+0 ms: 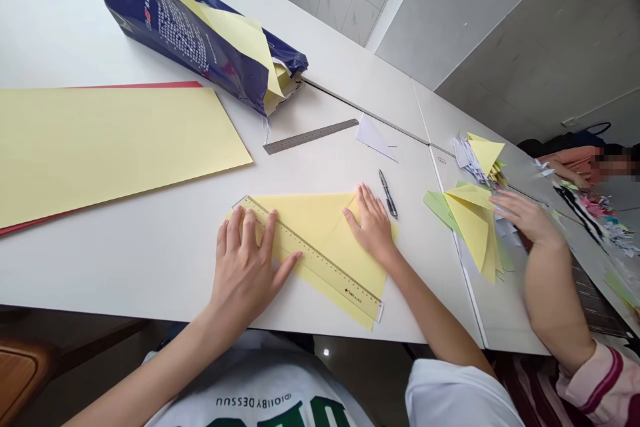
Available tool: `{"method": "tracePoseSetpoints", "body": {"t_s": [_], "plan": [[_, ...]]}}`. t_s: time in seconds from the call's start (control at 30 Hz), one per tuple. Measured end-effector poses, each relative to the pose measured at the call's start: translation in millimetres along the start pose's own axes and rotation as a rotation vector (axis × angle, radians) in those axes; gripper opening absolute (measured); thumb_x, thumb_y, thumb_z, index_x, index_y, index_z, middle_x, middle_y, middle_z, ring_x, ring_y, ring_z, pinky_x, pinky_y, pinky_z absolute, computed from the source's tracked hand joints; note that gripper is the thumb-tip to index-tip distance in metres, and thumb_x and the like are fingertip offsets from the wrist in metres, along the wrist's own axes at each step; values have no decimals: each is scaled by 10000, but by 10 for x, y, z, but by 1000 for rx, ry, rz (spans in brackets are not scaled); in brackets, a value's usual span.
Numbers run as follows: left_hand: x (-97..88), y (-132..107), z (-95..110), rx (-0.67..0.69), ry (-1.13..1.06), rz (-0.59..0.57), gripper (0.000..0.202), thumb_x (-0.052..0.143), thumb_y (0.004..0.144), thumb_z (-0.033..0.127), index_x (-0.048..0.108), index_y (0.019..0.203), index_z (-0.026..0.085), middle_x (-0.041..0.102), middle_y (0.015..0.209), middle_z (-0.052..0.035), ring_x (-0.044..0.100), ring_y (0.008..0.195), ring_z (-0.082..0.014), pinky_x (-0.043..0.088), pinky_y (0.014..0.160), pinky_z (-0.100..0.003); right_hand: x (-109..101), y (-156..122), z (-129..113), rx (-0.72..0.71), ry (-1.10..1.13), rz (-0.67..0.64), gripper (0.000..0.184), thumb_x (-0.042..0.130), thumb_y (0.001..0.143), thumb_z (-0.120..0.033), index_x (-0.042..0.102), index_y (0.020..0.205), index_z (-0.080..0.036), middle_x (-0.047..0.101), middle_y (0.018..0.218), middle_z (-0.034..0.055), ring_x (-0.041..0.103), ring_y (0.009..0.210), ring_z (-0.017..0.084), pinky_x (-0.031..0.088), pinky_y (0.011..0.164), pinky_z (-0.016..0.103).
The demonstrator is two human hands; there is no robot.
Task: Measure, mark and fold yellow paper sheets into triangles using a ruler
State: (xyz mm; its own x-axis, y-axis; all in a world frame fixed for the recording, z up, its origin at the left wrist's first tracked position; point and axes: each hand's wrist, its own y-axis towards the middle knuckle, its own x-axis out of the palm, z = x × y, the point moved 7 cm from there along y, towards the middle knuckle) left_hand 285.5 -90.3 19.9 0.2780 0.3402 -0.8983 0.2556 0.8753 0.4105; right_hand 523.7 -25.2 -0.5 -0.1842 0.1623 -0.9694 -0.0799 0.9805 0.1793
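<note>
My left hand presses with spread fingers on a clear plastic ruler, which lies diagonally across a sheet of pale yellow paper. My right hand rests flat on the same paper, just beyond the ruler's upper side. A black pen lies a little beyond my right fingertips, apart from them. The paper's lower corner pokes out past the ruler's far end.
A steel ruler and a white paper piece lie ahead. A large yellow sheet covers red card at left, beside a torn blue plastic bag. At right, a co-worker's hand reaches among cut yellow triangles.
</note>
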Motion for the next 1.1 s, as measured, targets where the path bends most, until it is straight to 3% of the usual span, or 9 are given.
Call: {"method": "tracePoseSetpoints", "body": {"t_s": [0.17, 0.3, 0.57, 0.73, 0.87, 1.0, 1.1], "plan": [[-25, -23, -116, -38, -73, -73, 729, 372, 933, 592, 416, 1441, 71, 366, 1397, -292, 284, 1409, -464, 386, 1062, -589, 19, 27, 92, 10, 110, 27, 774, 300, 970, -627, 225, 1555, -126, 263, 1599, 145, 238, 1500, 249, 220, 1225, 495], [-87, -84, -212, -32, -53, -56, 725, 297, 950, 581, 406, 1447, 65, 344, 1438, -294, 243, 1440, -449, 252, 1143, -623, 11, 47, 149, 12, 137, 53, 849, 368, 934, -673, 214, 1556, -116, 291, 1586, 160, 264, 1491, 255, 263, 1215, 475], [-49, -166, -575, -4, -14, -165, 708, 267, 954, 595, 300, 1517, 167, 288, 1572, -180, 207, 1479, -389, 223, 1169, -619, -26, 47, 138, -18, 139, 62, 762, 401, 934, -656, 346, 1513, -164, 368, 1556, 136, 301, 1477, 257, 294, 1199, 480], [-147, -116, -757, 45, -7, -220, 594, 247, 988, 436, 337, 1496, 141, 294, 1576, -166, 219, 1481, -362, 258, 1162, -600, -53, 91, 157, -46, 139, 50, 667, 413, 945, -625, 454, 1461, -204, 363, 1561, 123, 302, 1476, 268, 291, 1192, 506], [-121, 208, -513, 197, -67, -275, 580, 192, 990, 369, 339, 1499, 135, 319, 1574, -117, 245, 1482, -301, 257, 1186, -517, -97, 140, 92, -126, 124, 30, 521, 432, 970, -529, 541, 1397, -251, 383, 1555, 80, 319, 1470, 249, 302, 1189, 495], [134, 611, -146, 439, -167, -366, 597, 196, 1000, 416, 282, 1522, 142, 313, 1578, -77, 235, 1489, -211, 172, 1227, -413, -144, 153, 37, -207, 94, 8, 441, 402, 999, -426, 562, 1375, -261, 419, 1536, 40, 322, 1469, 198, 300, 1201, 443], [345, 729, -58, 533, -192, -420, 586, 207, 998, 427, 265, 1529, 187, 287, 1587, -28, 220, 1492, -163, 159, 1227, -348, -177, 142, -16, -203, 69, 5, 478, 329, 1020, -413, 538, 1399, -209, 450, 1512, 74, 317, 1471, 220, 297, 1198, 477]]}}
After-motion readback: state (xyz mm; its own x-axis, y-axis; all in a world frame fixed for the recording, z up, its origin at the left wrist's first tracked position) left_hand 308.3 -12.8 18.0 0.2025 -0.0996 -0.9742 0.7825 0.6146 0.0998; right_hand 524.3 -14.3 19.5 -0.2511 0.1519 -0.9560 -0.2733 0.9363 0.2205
